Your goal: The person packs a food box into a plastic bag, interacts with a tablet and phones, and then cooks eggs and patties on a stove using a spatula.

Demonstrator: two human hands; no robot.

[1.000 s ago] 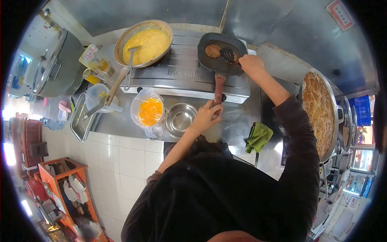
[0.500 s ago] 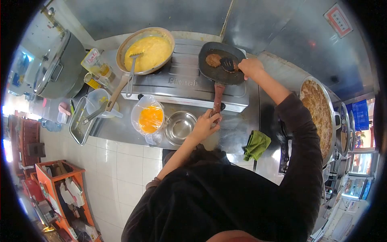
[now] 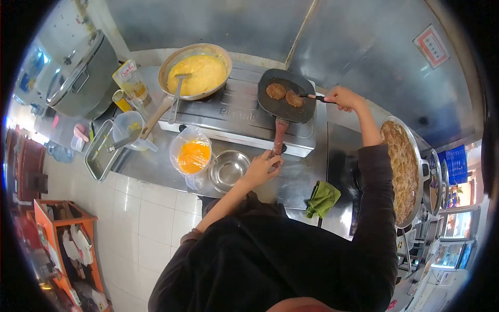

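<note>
While the left hand [image 3: 263, 169] grips the handle of the dark pan [image 3: 277, 108] on the right of the stove [image 3: 242, 100], the right hand [image 3: 344, 98] holds a black spatula [image 3: 317, 97] at the right patty [image 3: 294, 99], just beside the left patty [image 3: 275, 91] inside that pan. The step appears to be working the frying patties; the next move likely calls for a steady pan and a low, flat blade.

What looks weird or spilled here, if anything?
Nothing clearly looks spilled or broken. The green cloth is bunched up at the edge of the counter, which looks a little untidy. Both brown patties lie inside the dark pan, and the left hand holds its handle.
</note>
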